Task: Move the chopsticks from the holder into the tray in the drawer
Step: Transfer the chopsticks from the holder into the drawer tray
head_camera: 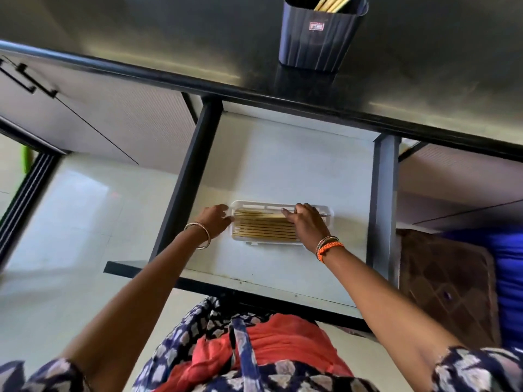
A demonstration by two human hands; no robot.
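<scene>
A clear plastic tray (328, 212) lies in the open white drawer (283, 165), filled with several pale wooden chopsticks (263, 227) laid side by side. My left hand (216, 222) touches the tray's left end with its fingertips. Over the right part of the tray, my right hand (307, 222) lies on the chopsticks, fingers pointing left along the top ones. A dark ribbed holder (319, 38) stands on the counter above, with a few more chopsticks (334, 2) sticking out of it.
The dark counter (169, 32) runs across the top, its edge overhanging the drawer. The drawer has black side rails and a black front. A cabinet door with a black handle (28, 80) is at the left. A brown patterned cushion (447, 281) and blue fabric sit at the right.
</scene>
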